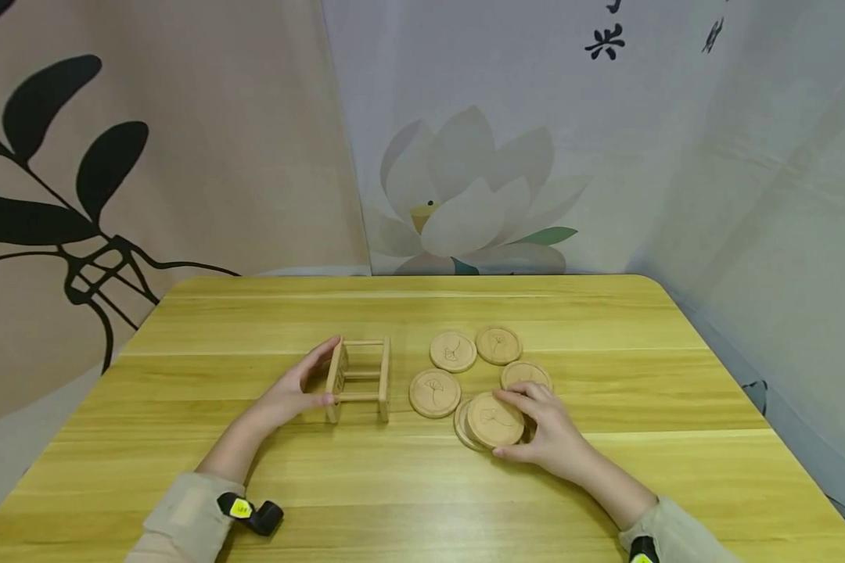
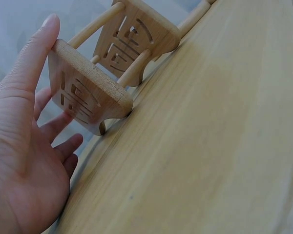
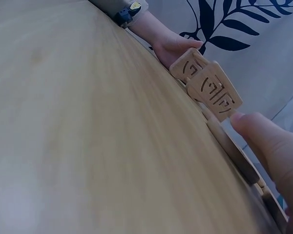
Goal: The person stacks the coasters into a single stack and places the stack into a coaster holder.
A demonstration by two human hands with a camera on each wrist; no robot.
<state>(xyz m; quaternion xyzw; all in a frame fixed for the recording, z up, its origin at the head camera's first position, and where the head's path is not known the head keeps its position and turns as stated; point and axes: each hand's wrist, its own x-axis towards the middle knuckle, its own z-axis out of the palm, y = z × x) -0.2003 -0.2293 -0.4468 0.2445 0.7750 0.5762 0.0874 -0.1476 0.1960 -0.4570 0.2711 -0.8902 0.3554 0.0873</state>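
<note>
A small wooden coaster holder [image 1: 361, 397] with slotted end panels joined by rods stands left of centre on the table. My left hand [image 1: 292, 397] grips its left end panel, thumb at the near edge and fingers at the far edge. In the left wrist view the thumb lies along the edge of that panel [image 2: 80, 90]. My right hand [image 1: 549, 430] pinches a round wooden coaster [image 1: 494, 420] by its right side, thumb near and fingers far. This coaster overlaps another coaster [image 1: 462, 426] below it; whether they touch I cannot tell.
Several more engraved coasters lie flat around it: one at the left [image 1: 434, 392], two farther back [image 1: 454, 351], and one partly hidden behind the right hand [image 1: 526, 375]. The wooden table [image 1: 422, 500] ends at a printed curtain [image 1: 267, 156].
</note>
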